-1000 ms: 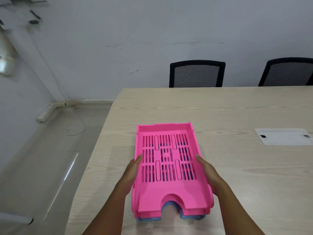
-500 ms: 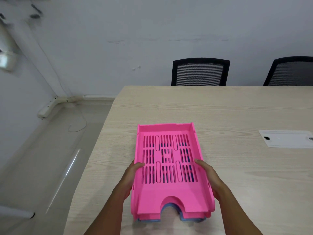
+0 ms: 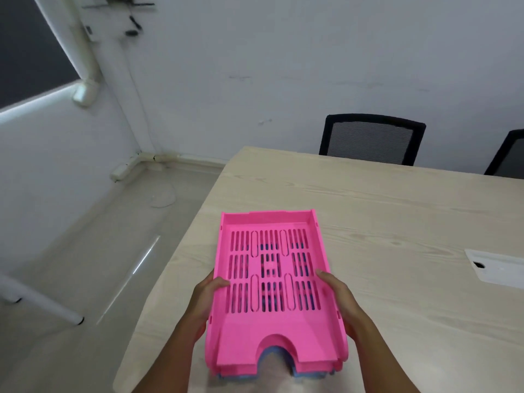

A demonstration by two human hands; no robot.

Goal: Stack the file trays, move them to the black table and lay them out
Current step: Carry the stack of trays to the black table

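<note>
A stack of file trays [image 3: 272, 330] sits near the left front corner of the light wooden table [image 3: 397, 222]. The top trays are pink with a slotted floor, and a blue tray [image 3: 304, 374] shows at the bottom edge. My left hand [image 3: 208, 300] grips the stack's left wall, thumb over the rim. On the right wall my right hand [image 3: 338, 297] grips the same way. The stack looks slightly raised off the table; I cannot tell for sure. No black table is in view.
Two black mesh chairs [image 3: 371, 139] [image 3: 507, 158] stand behind the table's far edge. A white cable cover plate [image 3: 499, 269] is set in the tabletop at the right. Bare floor [image 3: 85, 265] lies left of the table, with a white leg [image 3: 42, 303] of some furniture.
Both hands closed their thumbs over the tray walls. The view has swung left and up, and the stack appears tilted and a little lifted.
</note>
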